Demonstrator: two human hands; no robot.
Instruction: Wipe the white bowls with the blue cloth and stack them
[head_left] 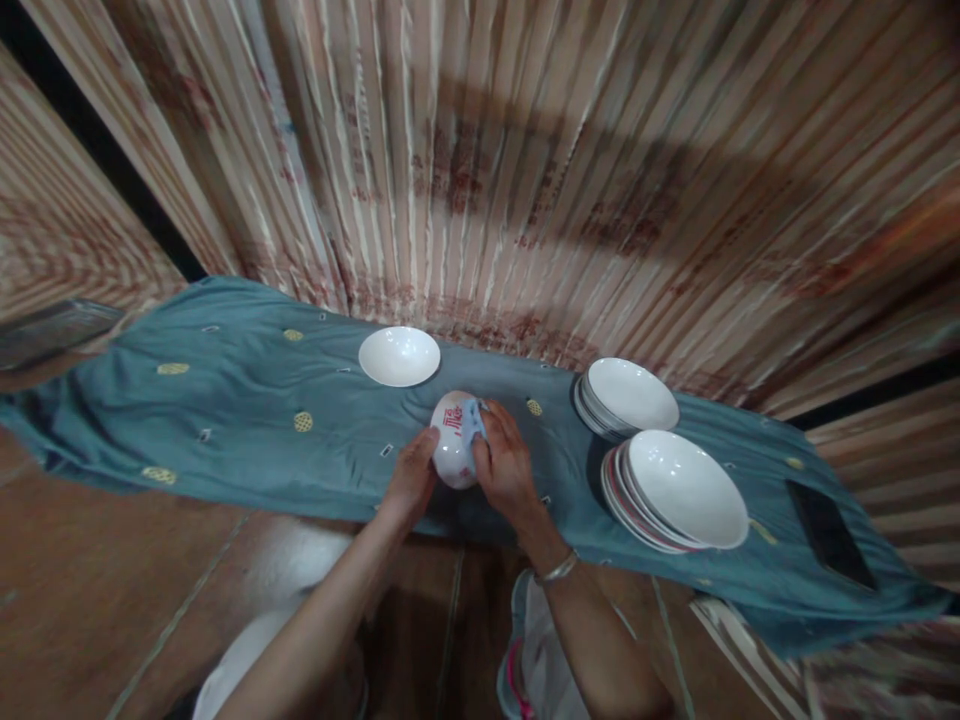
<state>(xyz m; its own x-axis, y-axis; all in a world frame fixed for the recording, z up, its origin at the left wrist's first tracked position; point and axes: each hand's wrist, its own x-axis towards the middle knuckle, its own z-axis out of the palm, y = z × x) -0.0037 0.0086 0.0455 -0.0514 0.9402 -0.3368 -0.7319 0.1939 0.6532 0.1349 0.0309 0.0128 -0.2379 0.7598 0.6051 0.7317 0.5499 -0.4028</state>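
A white bowl with red lettering is tilted on its side above the cloth-covered table, its outer wall facing me. My left hand grips the bowl's left edge, fingers mostly hidden behind it. On the right side, my right hand is closed around a light blue cloth and presses it against the bowl's outside. Just beyond, a single white bowl sits upright on the table.
Two stacks stand to the right: white bowls at the back and larger white bowls nearer me. A black phone-like slab lies at the far right. A green patterned tablecloth covers the table; a pleated curtain hangs behind.
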